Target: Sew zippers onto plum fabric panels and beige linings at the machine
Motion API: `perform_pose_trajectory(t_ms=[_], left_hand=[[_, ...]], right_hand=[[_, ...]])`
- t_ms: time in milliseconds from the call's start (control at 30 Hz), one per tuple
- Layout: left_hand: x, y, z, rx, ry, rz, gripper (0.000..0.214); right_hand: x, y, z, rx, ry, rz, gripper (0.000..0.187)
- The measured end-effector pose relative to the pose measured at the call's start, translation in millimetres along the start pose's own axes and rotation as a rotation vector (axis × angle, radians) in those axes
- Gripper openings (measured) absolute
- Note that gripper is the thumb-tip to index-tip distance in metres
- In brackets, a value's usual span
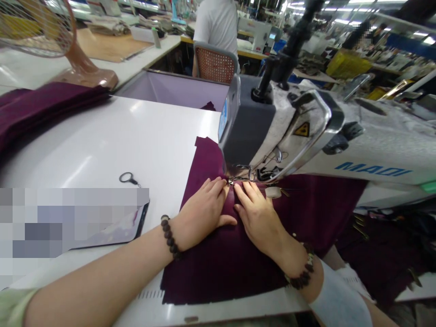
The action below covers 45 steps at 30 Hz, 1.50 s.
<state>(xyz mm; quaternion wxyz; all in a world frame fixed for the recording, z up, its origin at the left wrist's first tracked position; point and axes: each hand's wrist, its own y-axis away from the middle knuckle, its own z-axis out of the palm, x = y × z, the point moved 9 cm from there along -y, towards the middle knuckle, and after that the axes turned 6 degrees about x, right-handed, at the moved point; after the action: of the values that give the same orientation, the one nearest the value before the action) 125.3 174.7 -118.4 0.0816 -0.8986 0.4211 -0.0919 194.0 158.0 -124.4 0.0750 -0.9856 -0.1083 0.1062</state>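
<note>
A piece of maroon fabric (218, 268) lies across the white table under the head of a sewing machine (252, 122). My left hand (204, 209) rests flat on the cloth, fingers stretched toward the presser foot (230, 182). Just right of the foot, my right hand (257, 213) presses on the same fabric with its fingers extended. Both hands hold nothing, and their fingertips come close to the needle area. A small whitish round piece (273, 192) sits beside my right fingers. The needle itself is too small to make out.
Folded maroon cloth (51, 109) is stacked at the left, near a fan (81, 72). A phone-like device (136, 227), partly blurred out, lies on the white table (153, 131) left of my arm. Beyond is a lilac-lined bin (184, 88); a person (216, 22) sits farther back.
</note>
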Motion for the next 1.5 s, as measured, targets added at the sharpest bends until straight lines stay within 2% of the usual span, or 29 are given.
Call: perform_pose_trajectory(t_ms=[367,567,800,1500], left_hand=[[-4,-1,-2.4,-0.023,0.064,-0.05,0.073],[-2,-3,-5.8,-0.034,0.067,-0.042,0.07],[-1,-2,-9.4,0.022,0.085,-0.012,0.073],[-10,-10,-5.3,-0.013,0.119,-0.066,0.073]], right_hand=[[4,0,-1,-0.045,-0.139,0.007,0.043],[4,1,-2,-0.017,-0.11,0.022,0.043],[3,1,0,-0.047,-0.082,0.011,0.044],[4,-10,1,-0.029,-0.043,-0.026,0.04]])
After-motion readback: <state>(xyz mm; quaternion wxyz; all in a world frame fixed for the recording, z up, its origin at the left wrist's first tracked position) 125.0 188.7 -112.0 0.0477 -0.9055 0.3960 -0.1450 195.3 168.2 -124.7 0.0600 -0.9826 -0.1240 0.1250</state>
